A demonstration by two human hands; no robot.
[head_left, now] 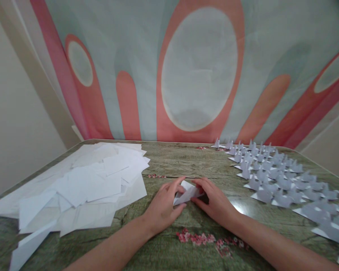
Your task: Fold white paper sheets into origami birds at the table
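Between my two hands, near the middle of the table, is a small piece of folded white paper (188, 192). My left hand (166, 201) grips its left side, thumb below and fingers along the upper edge. On the right side, my right hand (211, 197) pinches the paper between thumb and fingers. The paper is creased into an angular shape with a pointed top. Parts of its edges are hidden behind my fingers.
A spread-out heap of white paper sheets (98, 180) covers the table's left side. Rows of folded white paper figures (282, 180) stand on the right. The wood-patterned table (169, 160) has printed pink flowers. A patterned backdrop (147, 37) hangs behind it.
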